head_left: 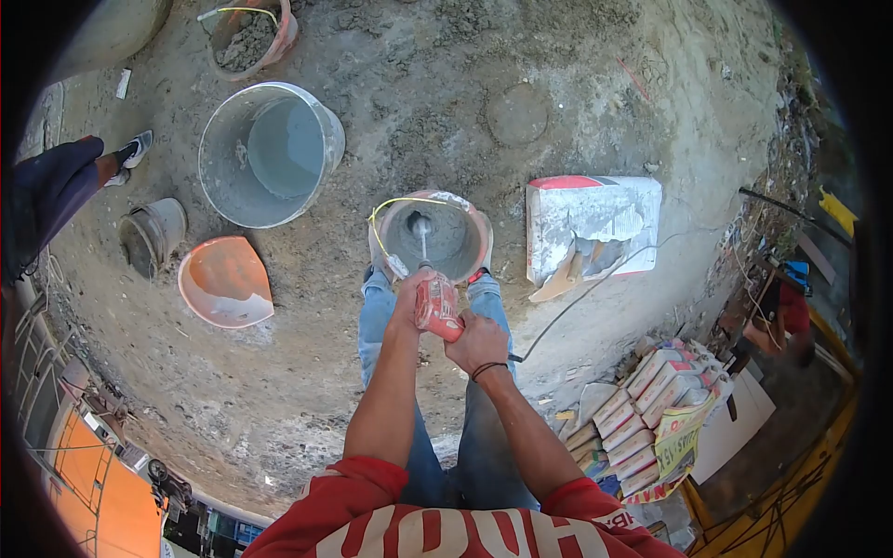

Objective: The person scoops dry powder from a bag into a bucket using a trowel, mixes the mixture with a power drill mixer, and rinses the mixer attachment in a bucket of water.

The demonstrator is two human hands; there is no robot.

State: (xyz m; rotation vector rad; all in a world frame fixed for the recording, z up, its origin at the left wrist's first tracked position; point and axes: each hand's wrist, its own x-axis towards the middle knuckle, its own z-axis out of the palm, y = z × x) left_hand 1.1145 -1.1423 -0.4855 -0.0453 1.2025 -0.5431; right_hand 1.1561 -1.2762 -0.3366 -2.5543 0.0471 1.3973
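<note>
Both my hands are closed round a dusty red electric drill (437,307) with a mixing shaft (424,244) pointing away from me. My left hand (409,296) grips its front part, and my right hand (478,342) wraps the rear handle. The shaft reaches down into a bucket (482,244) with a yellow handle, standing between my feet. Grey mix coats the inside of this bucket; the shaft's lower end is hidden in it. A dark cable (581,296) runs from the drill off to the right.
A torn cement bag (595,219) lies right of the bucket. Leftward stand a large pail of grey water (209,158), a cut orange container (191,279) and a small bucket (167,223). Another mix bucket (286,37) is farther off. Stacked bags (642,418) sit lower right. Another person's leg (65,195) shows left.
</note>
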